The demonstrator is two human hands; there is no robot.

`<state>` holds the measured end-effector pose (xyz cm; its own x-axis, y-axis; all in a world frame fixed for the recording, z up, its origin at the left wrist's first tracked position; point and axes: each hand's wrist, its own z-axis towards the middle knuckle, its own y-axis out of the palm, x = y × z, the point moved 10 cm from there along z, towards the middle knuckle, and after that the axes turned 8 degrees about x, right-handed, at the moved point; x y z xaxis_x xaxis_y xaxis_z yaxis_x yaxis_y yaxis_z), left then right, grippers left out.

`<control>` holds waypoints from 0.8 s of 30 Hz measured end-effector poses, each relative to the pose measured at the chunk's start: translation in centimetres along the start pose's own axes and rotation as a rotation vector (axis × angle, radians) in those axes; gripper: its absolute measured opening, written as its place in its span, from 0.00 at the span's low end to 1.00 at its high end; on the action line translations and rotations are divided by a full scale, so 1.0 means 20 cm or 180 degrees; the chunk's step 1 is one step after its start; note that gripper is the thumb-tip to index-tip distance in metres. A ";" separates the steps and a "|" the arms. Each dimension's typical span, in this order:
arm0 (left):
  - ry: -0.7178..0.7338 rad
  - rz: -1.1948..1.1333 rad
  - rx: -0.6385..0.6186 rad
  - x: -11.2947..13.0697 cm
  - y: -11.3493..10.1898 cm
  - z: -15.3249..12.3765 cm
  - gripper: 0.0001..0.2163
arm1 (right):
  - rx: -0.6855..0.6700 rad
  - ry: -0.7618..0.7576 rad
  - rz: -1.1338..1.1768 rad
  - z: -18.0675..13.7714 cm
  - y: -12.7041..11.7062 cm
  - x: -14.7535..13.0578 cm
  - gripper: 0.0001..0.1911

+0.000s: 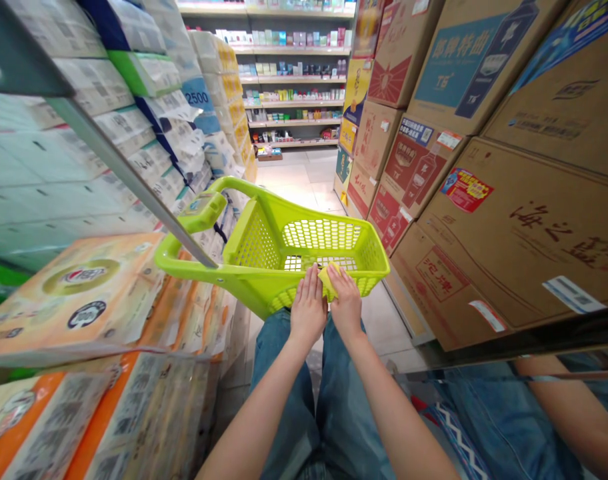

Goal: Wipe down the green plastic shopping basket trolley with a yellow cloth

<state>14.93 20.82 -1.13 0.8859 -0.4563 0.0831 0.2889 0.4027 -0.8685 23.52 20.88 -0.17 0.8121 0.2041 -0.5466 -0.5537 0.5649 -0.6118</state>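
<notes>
A lime-green shopping basket (257, 272) with perforated walls and a long grey metal pull handle (134, 177) stands in front of my knees. Nothing lies inside it. My right hand (345, 301) presses a small yellow cloth (329, 279) against the basket's near rim, its fingers bent over the cloth. Right beside it, my left hand (307, 303) rests with outstretched fingers flat on the outside of the same near wall. Part of the cloth is hidden under the right fingers.
Tissue packs (74, 287) are piled along the left. Stacked cardboard cartons (534, 233) line the right side, close to the basket. Shelves of small goods (294, 80) stand at the aisle's far end. A reflective surface (509, 413) at the lower right mirrors an arm and jeans.
</notes>
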 end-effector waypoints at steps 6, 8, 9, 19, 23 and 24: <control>-0.0001 0.0025 -0.0019 0.00 0.00 0.00 0.31 | -0.0006 -0.0110 0.0173 -0.01 -0.16 0.26 0.46; -0.0001 0.0024 -0.0008 0.00 0.00 0.00 0.31 | 0.0198 0.0037 0.0222 -0.01 -0.25 0.42 0.45; -0.0006 0.0023 -0.0011 0.00 0.00 0.00 0.31 | 0.0311 0.0132 0.0254 0.00 -0.30 0.51 0.44; -0.0025 -0.0015 0.0060 0.00 0.00 0.00 0.31 | 0.0829 0.0543 -0.0354 0.02 -0.25 0.45 0.41; -0.0021 -0.0018 0.0044 -0.01 0.01 0.00 0.31 | 0.0335 0.0093 -0.0076 0.02 -0.05 0.12 0.44; -0.0006 -0.0017 0.0034 -0.01 0.01 0.00 0.30 | 0.0236 0.0034 -0.0007 0.02 -0.02 0.07 0.44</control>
<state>14.88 20.93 -1.35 0.8851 -0.4569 0.0887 0.2975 0.4088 -0.8628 24.87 21.33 -0.44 0.8110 0.1944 -0.5518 -0.5366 0.6230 -0.5691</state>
